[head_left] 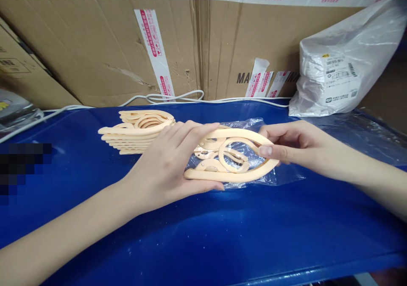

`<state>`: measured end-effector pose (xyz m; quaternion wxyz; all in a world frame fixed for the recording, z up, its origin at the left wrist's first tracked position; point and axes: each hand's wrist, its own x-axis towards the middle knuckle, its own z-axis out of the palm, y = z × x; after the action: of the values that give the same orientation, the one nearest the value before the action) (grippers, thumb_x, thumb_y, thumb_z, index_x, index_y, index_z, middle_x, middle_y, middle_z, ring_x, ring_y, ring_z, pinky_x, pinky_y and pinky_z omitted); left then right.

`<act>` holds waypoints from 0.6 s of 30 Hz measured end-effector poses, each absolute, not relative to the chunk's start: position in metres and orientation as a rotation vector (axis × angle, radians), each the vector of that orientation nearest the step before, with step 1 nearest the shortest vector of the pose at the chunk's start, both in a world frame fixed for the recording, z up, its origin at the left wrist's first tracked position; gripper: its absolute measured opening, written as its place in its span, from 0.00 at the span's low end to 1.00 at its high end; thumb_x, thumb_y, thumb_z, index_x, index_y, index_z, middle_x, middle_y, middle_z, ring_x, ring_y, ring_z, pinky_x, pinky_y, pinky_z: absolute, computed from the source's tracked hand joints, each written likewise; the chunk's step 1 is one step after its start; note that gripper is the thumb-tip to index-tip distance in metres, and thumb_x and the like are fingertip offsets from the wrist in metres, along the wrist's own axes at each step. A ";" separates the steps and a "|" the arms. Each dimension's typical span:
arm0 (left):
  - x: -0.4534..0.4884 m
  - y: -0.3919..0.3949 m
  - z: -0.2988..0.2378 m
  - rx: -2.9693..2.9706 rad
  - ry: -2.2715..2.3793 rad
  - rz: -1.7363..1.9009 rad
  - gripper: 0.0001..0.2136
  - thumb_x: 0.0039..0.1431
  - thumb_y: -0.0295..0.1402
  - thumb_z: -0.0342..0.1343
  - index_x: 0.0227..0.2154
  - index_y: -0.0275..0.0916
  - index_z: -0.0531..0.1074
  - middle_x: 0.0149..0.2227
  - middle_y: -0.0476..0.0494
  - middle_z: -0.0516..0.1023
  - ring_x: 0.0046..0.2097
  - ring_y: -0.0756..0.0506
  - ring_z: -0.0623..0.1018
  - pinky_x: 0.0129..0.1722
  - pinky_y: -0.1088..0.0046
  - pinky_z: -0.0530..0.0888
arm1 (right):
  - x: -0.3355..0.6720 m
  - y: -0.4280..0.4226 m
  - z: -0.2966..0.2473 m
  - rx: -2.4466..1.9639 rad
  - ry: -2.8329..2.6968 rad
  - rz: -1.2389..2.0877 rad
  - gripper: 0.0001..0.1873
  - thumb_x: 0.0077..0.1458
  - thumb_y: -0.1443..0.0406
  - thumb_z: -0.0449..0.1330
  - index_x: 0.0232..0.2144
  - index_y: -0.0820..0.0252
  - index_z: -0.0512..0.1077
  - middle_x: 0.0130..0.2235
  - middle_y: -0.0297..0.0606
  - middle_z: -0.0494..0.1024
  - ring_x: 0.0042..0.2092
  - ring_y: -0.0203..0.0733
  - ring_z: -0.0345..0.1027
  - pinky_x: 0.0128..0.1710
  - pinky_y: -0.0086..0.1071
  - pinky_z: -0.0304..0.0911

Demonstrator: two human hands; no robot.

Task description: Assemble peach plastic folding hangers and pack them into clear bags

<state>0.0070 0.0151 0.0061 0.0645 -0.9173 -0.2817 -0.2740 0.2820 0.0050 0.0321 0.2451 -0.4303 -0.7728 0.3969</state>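
- Two bare hands are on the same piece here, a cream-peach plastic folding hanger (pixel 237 176) with long curved arms and a round hook tucked between them.
- It's over the blue smooth tabletop (pixel 197 239), a bit right of the middle of the view, lying roughly sideways with its rounded end to the right.
- Left hand (pixel 168 154) has a fairly broad grip on the left end: fingers over the far arm, thumb along the near one, so the hanger sits between them.
- Right hand (pixel 295 144) has a tight pinch on the rounded end, thumb on top. Most of the other fingers are tucked behind, so can't tell exactly how they sit.
- Under the hanger there's a crinkly clear plastic bag (pixel 288 178) spread on the table. More cream-peach bits show below the top piece, but can't tell how many.
- Just past the left hand, a neat stack of matching cream-peach hangers (pixel 133 131), partly hidden by the fingers.
- Back edge: a thin white cable (pixel 244 99), looped in the middle, running in front of a big brown cardboard box (pixel 104 44) with white-and-pink printed tape (pixel 155 50).
- Far right, a white plastic parcel bag (pixel 343 61) with a printed label (pixel 341 82) leans up near the box.
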 end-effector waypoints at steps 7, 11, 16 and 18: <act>0.015 0.006 0.005 -2.744 -0.892 -0.864 0.33 0.57 0.53 0.60 0.56 0.30 0.63 0.50 0.34 0.74 0.49 0.38 0.74 0.50 0.60 0.69 | 0.275 -0.004 0.021 -0.892 -2.455 0.228 0.51 0.49 0.50 0.70 0.68 0.50 0.50 0.65 0.42 0.63 0.60 0.53 0.63 0.56 0.43 0.65; 0.020 0.000 0.004 -2.769 -0.915 -0.910 0.33 0.57 0.52 0.61 0.55 0.31 0.63 0.50 0.35 0.74 0.51 0.39 0.74 0.52 0.61 0.71 | 0.272 -0.008 0.020 -0.811 -2.506 0.181 0.46 0.53 0.52 0.67 0.67 0.48 0.52 0.64 0.40 0.66 0.61 0.53 0.64 0.58 0.43 0.65; 0.021 -0.003 0.000 -2.808 -1.080 -0.887 0.48 0.53 0.61 0.57 0.66 0.31 0.50 0.65 0.28 0.59 0.65 0.35 0.63 0.63 0.55 0.65 | 0.285 0.006 0.025 -0.925 -2.385 0.494 0.47 0.47 0.52 0.71 0.65 0.43 0.54 0.63 0.38 0.67 0.59 0.55 0.66 0.55 0.44 0.69; 0.019 -0.002 -0.004 -2.797 -1.114 -0.874 0.51 0.56 0.62 0.53 0.69 0.31 0.40 0.71 0.28 0.45 0.71 0.35 0.51 0.67 0.53 0.60 | 0.299 0.021 0.032 -1.008 -2.303 0.547 0.46 0.46 0.53 0.71 0.64 0.46 0.57 0.59 0.40 0.70 0.59 0.55 0.66 0.55 0.41 0.69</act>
<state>0.0194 -0.0018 -0.0037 0.0034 -0.8922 -0.3553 -0.2787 0.2987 0.0207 0.0317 0.2804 -0.3760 -0.8592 0.2042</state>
